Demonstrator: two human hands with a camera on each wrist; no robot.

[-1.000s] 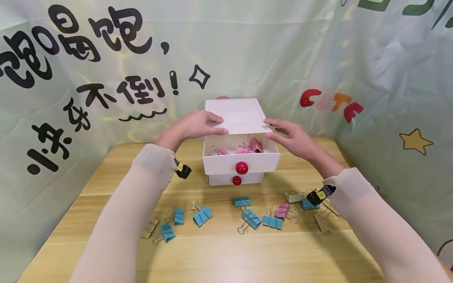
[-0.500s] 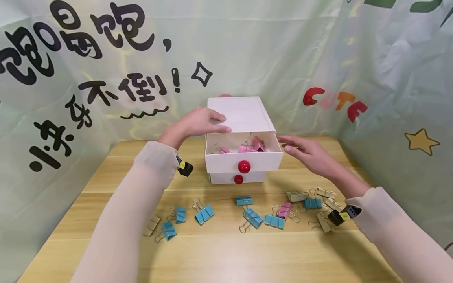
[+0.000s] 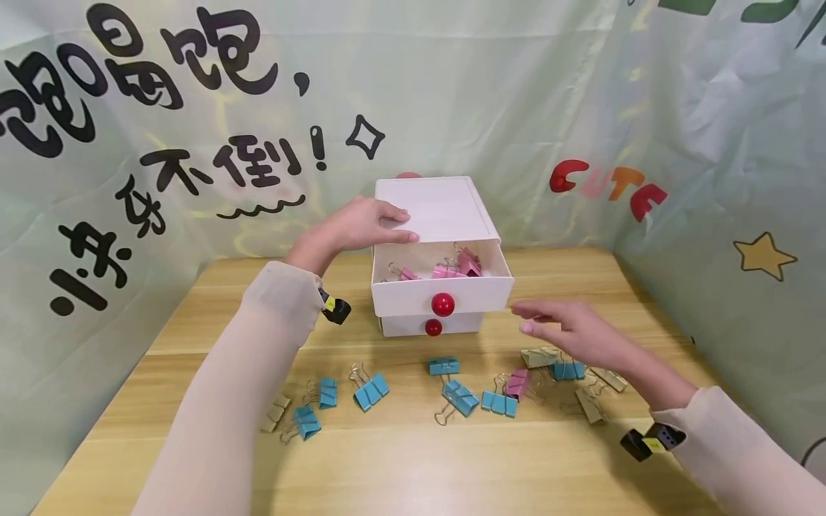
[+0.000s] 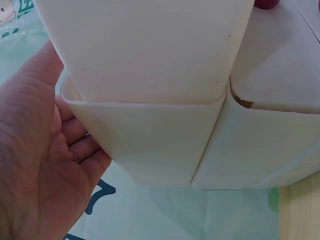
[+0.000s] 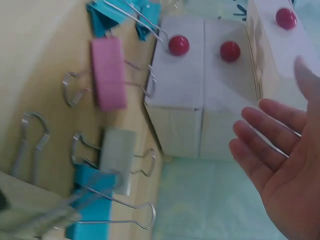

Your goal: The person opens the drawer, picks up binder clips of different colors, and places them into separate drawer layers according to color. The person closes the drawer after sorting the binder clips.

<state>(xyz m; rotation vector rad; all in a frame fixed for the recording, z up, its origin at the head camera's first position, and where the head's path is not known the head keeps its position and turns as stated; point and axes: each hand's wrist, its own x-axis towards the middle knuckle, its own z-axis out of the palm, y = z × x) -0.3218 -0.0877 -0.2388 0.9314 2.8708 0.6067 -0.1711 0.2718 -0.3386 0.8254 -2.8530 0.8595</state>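
Note:
A white drawer box [image 3: 445, 208] stands at the back of the table, its top drawer [image 3: 406, 298] pulled out with several pink binder clips [image 3: 470, 263] inside. My left hand [image 3: 358, 226] rests on the box's upper left side, thumb over the top near the front edge; in the left wrist view its fingers [image 4: 82, 145] lie along the casing. My right hand [image 3: 574, 330] hovers to the right of the box with straight fingers and holds nothing. Under and near it lie a beige binder clip [image 3: 540, 357], a blue binder clip [image 3: 568, 370] and a pink binder clip [image 3: 516, 384].
More blue binder clips [image 3: 371, 392] and a beige one [image 3: 274, 413] are spread across the middle and left of the wooden table [image 3: 413, 466]. Lower drawers with red knobs [image 5: 230, 51] sit beneath the open one. A printed cloth [image 3: 503, 86] hangs close behind the box.
My right hand has left the box's right top edge and moved down and right, over the binder clips. The left hand has stayed on the box, and the drawer remains pulled out.

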